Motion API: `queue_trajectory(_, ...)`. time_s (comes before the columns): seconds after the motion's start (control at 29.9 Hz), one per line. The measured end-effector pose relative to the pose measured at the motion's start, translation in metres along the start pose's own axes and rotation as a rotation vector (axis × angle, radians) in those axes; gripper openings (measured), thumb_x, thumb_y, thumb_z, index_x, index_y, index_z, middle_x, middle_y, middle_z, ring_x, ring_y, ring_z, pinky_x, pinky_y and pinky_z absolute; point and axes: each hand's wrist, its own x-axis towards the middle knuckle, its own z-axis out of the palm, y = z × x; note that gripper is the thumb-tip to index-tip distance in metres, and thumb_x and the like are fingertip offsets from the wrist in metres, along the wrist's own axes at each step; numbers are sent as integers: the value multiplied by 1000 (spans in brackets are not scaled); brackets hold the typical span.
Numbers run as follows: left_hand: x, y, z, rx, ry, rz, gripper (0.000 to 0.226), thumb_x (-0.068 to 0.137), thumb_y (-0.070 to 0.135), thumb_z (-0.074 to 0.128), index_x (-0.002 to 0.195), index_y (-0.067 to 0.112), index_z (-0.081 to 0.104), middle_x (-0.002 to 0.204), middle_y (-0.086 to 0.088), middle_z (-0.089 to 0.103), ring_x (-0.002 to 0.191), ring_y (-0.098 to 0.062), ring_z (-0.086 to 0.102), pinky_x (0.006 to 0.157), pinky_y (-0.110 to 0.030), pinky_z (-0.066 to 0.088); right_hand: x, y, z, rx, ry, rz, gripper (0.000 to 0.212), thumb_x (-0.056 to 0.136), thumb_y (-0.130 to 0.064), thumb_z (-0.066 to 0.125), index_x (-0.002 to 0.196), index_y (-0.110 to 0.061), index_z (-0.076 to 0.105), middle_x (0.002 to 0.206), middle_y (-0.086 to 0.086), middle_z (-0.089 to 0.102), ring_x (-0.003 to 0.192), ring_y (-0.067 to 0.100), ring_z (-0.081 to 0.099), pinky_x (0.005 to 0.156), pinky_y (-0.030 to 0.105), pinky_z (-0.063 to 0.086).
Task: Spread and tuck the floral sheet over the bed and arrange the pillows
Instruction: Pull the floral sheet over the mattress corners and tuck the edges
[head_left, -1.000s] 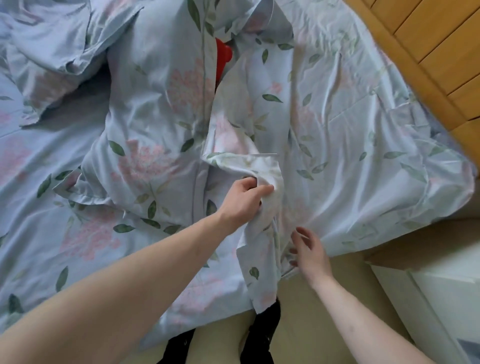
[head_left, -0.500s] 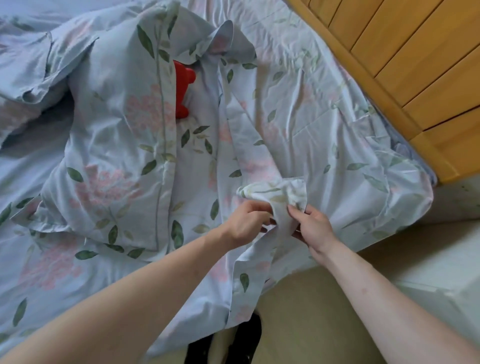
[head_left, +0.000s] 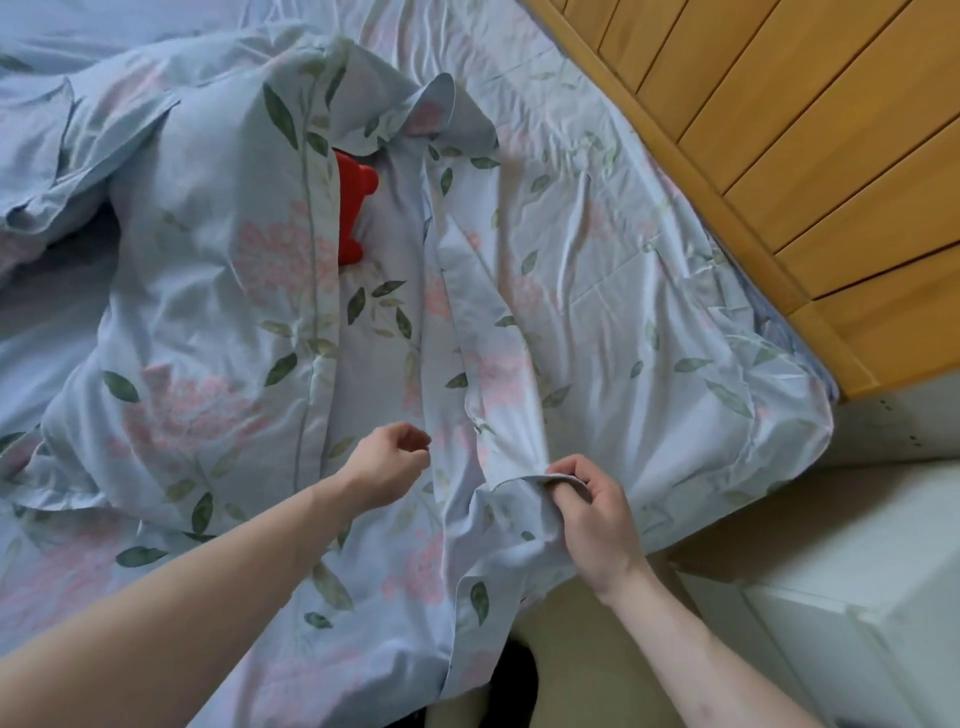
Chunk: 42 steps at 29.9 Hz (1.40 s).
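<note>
The pale blue floral sheet (head_left: 597, 291) lies rumpled over the bed, its near edge hanging off the side. My right hand (head_left: 592, 514) pinches a folded edge of the sheet at the bed's near side. My left hand (head_left: 387, 467) hovers just left of that fold with fingers loosely curled, holding nothing. A floral pillow (head_left: 208, 291) lies on the left of the bed, and a second pillow (head_left: 47, 150) is bunched at the far left.
A red bear-shaped object (head_left: 353, 208) pokes out between the pillow and the sheet. The wooden headboard (head_left: 779, 135) runs along the right. A white bedside cabinet (head_left: 831, 597) stands at the lower right. My dark-socked feet (head_left: 511, 686) show below the hanging edge.
My left hand has let go of the folded sheet edge and drawn left. My right hand took that fold and pulled it toward the bed's near side, flattening it.
</note>
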Motion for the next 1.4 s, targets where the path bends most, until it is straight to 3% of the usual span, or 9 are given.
queue_trajectory(0.2, 13, 68, 41, -369, -176, -179, 47, 94, 56, 59, 121, 17, 62, 117, 0, 69, 94, -19, 72, 71, -35, 62, 2, -5, -44, 7, 37, -64, 26, 91, -24, 68, 74, -8, 56, 64, 6, 48, 63, 17, 44, 61, 31, 35)
queue_trajectory(0.3, 27, 98, 69, -572, -247, -279, 66, 82, 76, 60, 120, 21, 60, 115, -4, 70, 96, -21, 73, 70, -35, 62, 7, -2, -77, 48, 86, -65, 21, 92, -27, 73, 80, -11, 66, 69, -2, 66, 68, 17, 62, 65, 32, 47)
queue_trajectory(0.43, 49, 136, 97, -640, -38, -207, 33, 87, 39, 76, 101, 10, 67, 101, -11, 71, 77, -19, 70, 58, -28, 61, 20, 6, -124, -24, 173, -64, 15, 96, -35, 65, 104, -25, 72, 96, -13, 76, 92, 4, 71, 81, 27, 55)
queue_trajectory(0.53, 63, 179, 119, -665, 102, -136, 22, 84, 18, 73, 98, 1, 69, 103, -18, 71, 78, -24, 70, 71, -38, 64, 31, 19, -171, -87, 250, -82, 16, 100, -36, 57, 106, -29, 71, 98, -19, 74, 93, -2, 68, 81, 22, 52)
queue_trajectory(0.63, 70, 231, 135, -560, 170, 15, 21, 82, 30, 70, 95, 15, 74, 94, -4, 75, 84, -20, 72, 83, -41, 62, 42, 29, -217, -113, 353, -62, 15, 101, -31, 57, 101, -24, 69, 92, -12, 73, 91, 0, 66, 77, 22, 51)
queue_trajectory(0.87, 86, 345, 200, -213, 201, 382, 25, 85, 36, 64, 71, 16, 71, 99, 10, 62, 91, -19, 70, 78, -30, 54, 67, 46, -301, -104, 485, 85, 12, 103, -22, 53, 95, -21, 62, 86, 0, 63, 82, 25, 57, 70, 33, 38)
queue_trajectory(1.14, 87, 401, 274, 200, 135, 585, 39, 98, 34, 55, 63, 22, 43, 133, -6, 54, 122, -24, 54, 83, -32, 42, 101, 82, -350, 79, 724, 348, 32, 99, -18, 49, 123, -3, 62, 105, 11, 59, 95, 29, 53, 83, 37, 38)
queue_trajectory(1.27, 77, 407, 307, 285, 66, 632, 39, 101, 33, 51, 63, 25, 45, 159, 2, 38, 148, -9, 30, 97, -35, 44, 116, 104, -358, 74, 746, 504, 27, 100, -17, 49, 123, -8, 60, 106, 8, 55, 97, 30, 52, 86, 40, 43)
queue_trajectory(1.4, 84, 397, 325, 358, -138, 647, 35, 103, 29, 50, 71, 22, 62, 152, -7, 48, 152, -9, 17, 108, -31, 36, 126, 125, -363, -103, 677, 591, 22, 94, -12, 54, 116, -12, 53, 109, 12, 57, 94, 33, 55, 78, 41, 45)
